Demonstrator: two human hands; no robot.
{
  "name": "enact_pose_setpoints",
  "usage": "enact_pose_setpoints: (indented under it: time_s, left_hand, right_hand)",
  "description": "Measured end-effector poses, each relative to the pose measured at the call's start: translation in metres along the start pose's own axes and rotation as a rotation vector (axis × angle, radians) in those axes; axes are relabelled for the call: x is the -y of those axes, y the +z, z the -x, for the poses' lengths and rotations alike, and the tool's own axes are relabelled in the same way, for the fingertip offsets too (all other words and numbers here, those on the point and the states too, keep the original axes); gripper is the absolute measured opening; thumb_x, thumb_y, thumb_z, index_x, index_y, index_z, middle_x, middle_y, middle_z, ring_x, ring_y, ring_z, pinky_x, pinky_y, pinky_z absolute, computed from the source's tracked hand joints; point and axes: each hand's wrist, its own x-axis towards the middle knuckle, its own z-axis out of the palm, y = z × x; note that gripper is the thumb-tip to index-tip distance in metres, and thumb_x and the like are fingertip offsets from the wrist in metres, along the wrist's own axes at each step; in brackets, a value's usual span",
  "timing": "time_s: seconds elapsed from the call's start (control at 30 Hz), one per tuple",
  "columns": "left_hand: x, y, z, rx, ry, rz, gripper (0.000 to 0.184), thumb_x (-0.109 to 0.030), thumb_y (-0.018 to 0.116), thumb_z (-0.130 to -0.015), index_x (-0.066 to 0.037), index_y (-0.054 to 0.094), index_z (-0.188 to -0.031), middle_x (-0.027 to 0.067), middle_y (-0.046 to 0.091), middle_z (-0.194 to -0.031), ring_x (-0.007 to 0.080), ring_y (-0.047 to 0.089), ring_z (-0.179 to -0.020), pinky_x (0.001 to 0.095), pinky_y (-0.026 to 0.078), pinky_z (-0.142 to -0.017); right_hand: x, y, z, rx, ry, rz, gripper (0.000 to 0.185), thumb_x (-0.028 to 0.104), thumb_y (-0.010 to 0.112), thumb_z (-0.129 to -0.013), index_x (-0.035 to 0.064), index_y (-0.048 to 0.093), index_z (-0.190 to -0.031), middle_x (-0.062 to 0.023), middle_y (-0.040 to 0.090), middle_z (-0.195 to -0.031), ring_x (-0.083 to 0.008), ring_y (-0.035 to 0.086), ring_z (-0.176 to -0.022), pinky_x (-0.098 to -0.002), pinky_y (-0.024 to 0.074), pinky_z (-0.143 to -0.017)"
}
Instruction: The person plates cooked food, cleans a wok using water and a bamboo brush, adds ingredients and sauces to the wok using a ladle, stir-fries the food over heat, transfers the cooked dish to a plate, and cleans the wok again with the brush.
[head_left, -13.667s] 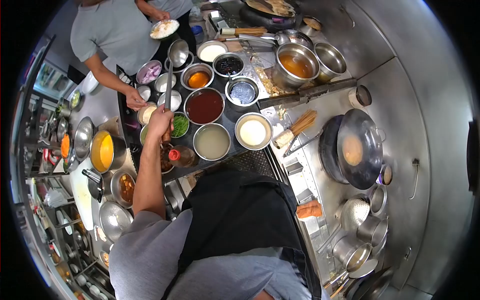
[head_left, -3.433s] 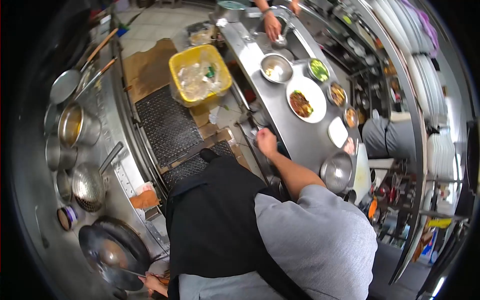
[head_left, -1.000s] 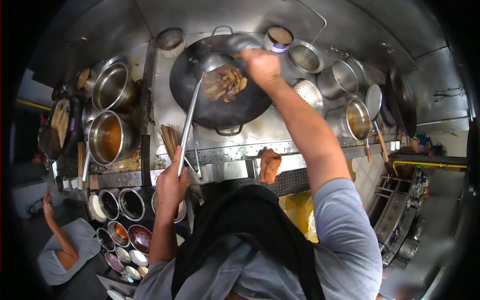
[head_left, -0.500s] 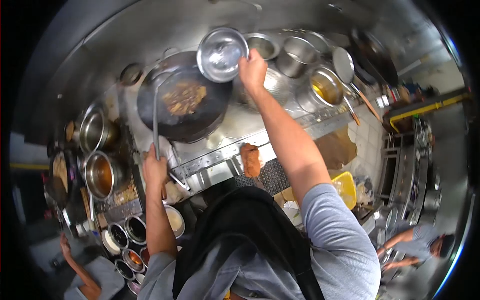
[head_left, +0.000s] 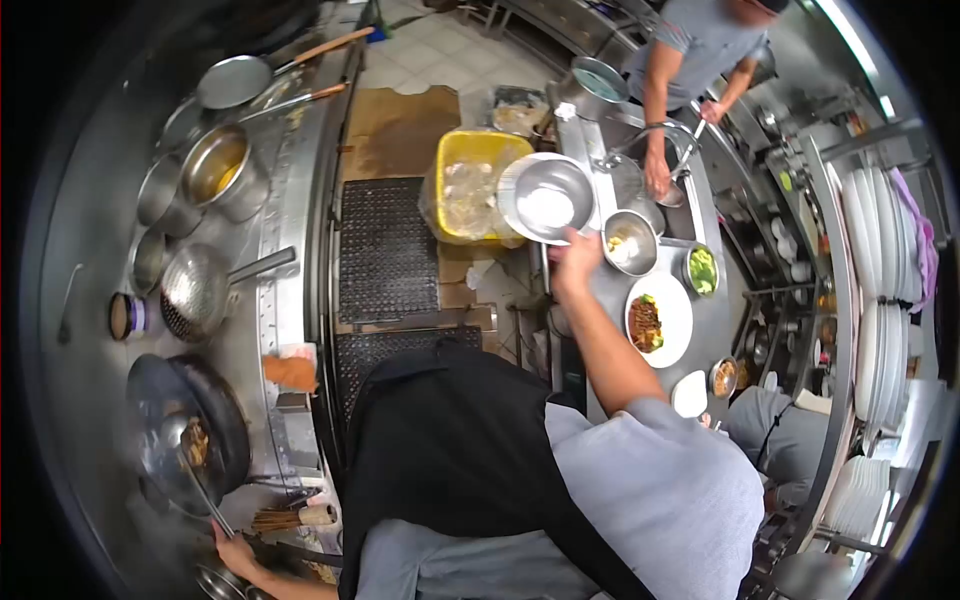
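Note:
My right hand (head_left: 577,262) grips the rim of an empty-looking steel bowl (head_left: 547,200), held out over the edge of the steel counter (head_left: 612,290) beside the yellow bin. At the lower left, my left hand (head_left: 236,553) is closed on the handle of a ladle (head_left: 205,492). The ladle's bowl end rests in the wok (head_left: 150,440), next to browned pieces of food (head_left: 195,443). On the counter, a white oval plate (head_left: 676,318) carries a dish with dark sauce and greens. A steel bowl (head_left: 630,243) with small pale pieces stands just behind it.
A yellow bin (head_left: 448,190) with a plastic liner stands on the floor by black mats (head_left: 390,250). At the sink, a co-worker (head_left: 690,60) has both hands near the tap. Pots (head_left: 245,190) and a perforated ladle (head_left: 195,290) line the stove. Another person (head_left: 760,425) is at right.
The view has swung from the stove toward the counter and sink. My right hand has carried the bowl away from the wok, while my left hand still holds the ladle in it.

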Motion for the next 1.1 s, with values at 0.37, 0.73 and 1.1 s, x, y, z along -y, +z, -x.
enact_pose_setpoints:
  time_s: [0.37, 0.73, 1.1]
  left_hand:
    - [0.046, 0.106, 0.026, 0.053, -0.091, 0.650, 0.060, -0.002, 0.054, -0.090, 0.007, 0.043, -0.148, 0.0215, 0.056, -0.136, 0.0273, 0.056, -0.110, 0.0348, 0.043, -0.097]
    - [0.044, 0.115, 0.039, -0.327, -0.078, 0.500, 0.059, -0.022, 0.066, -0.090, 0.006, 0.053, -0.139, 0.0278, 0.060, -0.134, 0.0336, 0.060, -0.126, 0.0356, 0.046, -0.104]
    - [0.022, 0.106, -0.077, -0.222, -0.231, 0.797, 0.062, -0.010, 0.066, -0.087, -0.006, 0.050, -0.146, 0.0216, 0.073, -0.103, 0.0346, 0.072, -0.092, 0.0418, 0.054, -0.086]
  right_hand:
    - [-0.032, -0.097, -0.040, 0.015, 0.385, -0.218, 0.022, 0.033, 0.048, -0.105, 0.0114, 0.052, -0.101, -0.0090, 0.065, -0.078, -0.0184, 0.064, -0.063, -0.0314, 0.0509, -0.051]
    - [-0.146, 0.185, 0.234, 1.530, -0.026, 0.675, 0.039, 0.023, 0.069, -0.095, 0.0014, 0.054, -0.123, -0.0079, 0.070, -0.092, -0.0165, 0.068, -0.077, -0.0313, 0.0536, -0.065]
    - [-0.271, 0.304, 0.394, 2.023, -0.659, 1.234, 0.070, 0.033, 0.086, -0.075, -0.0007, 0.056, -0.128, -0.0222, 0.066, -0.114, -0.0369, 0.063, -0.113, -0.0419, 0.0509, -0.099]
